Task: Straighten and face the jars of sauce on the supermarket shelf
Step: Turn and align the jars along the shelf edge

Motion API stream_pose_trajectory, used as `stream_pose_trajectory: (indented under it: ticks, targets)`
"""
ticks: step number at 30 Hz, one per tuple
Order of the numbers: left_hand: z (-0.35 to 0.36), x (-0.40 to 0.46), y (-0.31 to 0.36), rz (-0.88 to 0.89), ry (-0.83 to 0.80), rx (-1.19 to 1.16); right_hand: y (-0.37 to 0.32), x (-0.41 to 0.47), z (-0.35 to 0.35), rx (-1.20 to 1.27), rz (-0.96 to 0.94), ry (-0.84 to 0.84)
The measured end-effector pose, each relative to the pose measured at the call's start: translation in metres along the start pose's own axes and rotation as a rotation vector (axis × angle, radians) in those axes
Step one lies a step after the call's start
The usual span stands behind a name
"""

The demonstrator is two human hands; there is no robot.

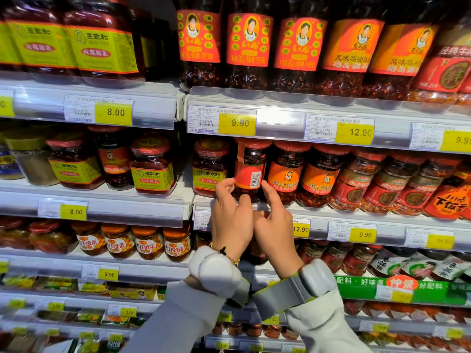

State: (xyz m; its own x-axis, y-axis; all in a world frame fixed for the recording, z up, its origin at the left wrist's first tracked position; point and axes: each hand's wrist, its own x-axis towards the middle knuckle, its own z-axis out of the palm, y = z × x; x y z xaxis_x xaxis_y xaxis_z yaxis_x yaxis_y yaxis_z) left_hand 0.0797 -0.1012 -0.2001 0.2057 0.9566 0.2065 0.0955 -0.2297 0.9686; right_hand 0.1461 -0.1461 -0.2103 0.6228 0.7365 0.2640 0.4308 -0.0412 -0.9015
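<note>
A chili sauce jar [248, 171] stands on the middle shelf [331, 212], turned so its barcode and label seam face out. My left hand [229, 222] grips its lower left side, fingers curled at the jar's edge and thumb in front of its base. My right hand [274, 220] is beside the left one, and its index finger touches the jar's right side. To the right, orange-labelled jars [285, 174] of the same sauce face forward. A yellow-labelled jar [209, 171] stands just to the left.
Tall chili oil jars [248, 44] fill the shelf above, behind a price strip [237, 122]. More red-lidded jars [356, 184] run to the right, close together. Yellow-labelled jars [153, 169] stand on the left bay. Lower shelves hold small jars [147, 243] and packets.
</note>
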Motion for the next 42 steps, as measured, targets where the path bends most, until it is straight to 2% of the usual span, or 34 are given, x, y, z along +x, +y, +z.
stream_pose_trajectory:
  ticks: [3,6,16,21,30,32,35,38,42]
  targets:
    - [0.0,0.011,0.004,-0.011,-0.027,0.021,0.0,-0.004,0.0,0.013,-0.014,0.075]
    - [0.002,0.018,0.006,-0.024,-0.082,0.057,0.0,-0.006,0.001,0.024,-0.035,0.058]
    - [0.002,-0.003,0.002,-0.017,0.007,-0.064,0.002,0.006,0.001,0.036,-0.048,0.009]
    - [0.002,0.013,0.004,-0.041,-0.053,0.012,0.003,-0.001,0.005,0.045,-0.049,0.145]
    - [0.001,-0.002,-0.002,-0.029,-0.021,-0.069,0.002,0.005,0.006,-0.012,-0.014,0.046]
    - [0.0,0.003,-0.001,-0.026,-0.017,-0.084,0.001,0.003,0.006,-0.017,-0.013,0.076]
    - [0.0,0.014,0.003,-0.045,-0.051,-0.022,0.001,-0.002,0.007,-0.002,-0.013,0.129]
    - [0.003,0.016,0.002,-0.059,-0.096,0.045,0.001,-0.002,0.006,-0.001,-0.022,0.106]
    - [0.005,0.012,0.004,-0.076,-0.076,0.008,0.002,0.001,0.004,-0.009,-0.032,0.062]
